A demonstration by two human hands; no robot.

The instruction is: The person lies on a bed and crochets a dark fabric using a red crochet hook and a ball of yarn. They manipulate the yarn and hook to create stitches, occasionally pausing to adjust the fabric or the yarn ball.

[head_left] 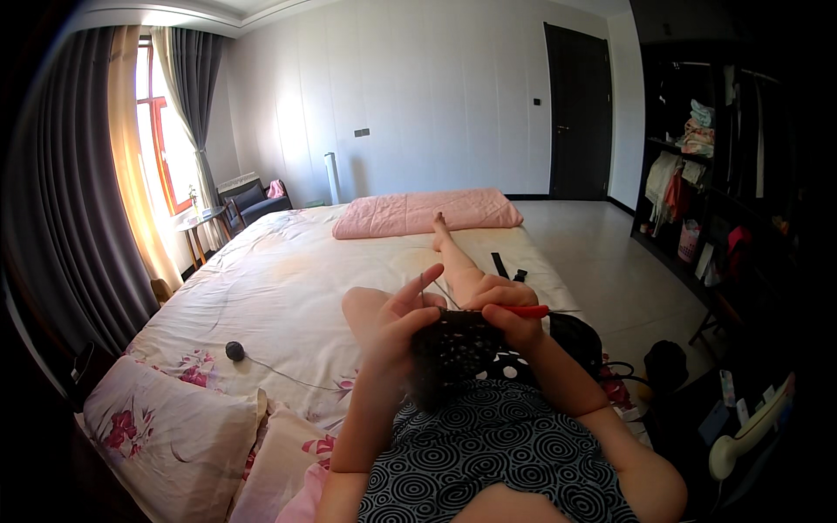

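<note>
A black openwork crochet piece (449, 349) hangs between my hands, above my lap. My left hand (408, 315) pinches its top edge with the thumb, while the index finger points up with a thin strand by it. In my right hand (510, 312) is a crochet hook (530, 311) with a red handle, which sticks out to the right. The hook's tip is too small to make out at the work. A dark ball of yarn (234, 350) lies on the bed to the left, its strand running right toward my left forearm.
I sit on a bed (288, 279) with my legs stretched out, near flowered pillows (166, 427). A folded pink quilt (427, 213) lies at the foot. On the bed's right are a black strap (498, 264) and a black bag (575, 340). A pale fan-like object (741, 440) stands at right.
</note>
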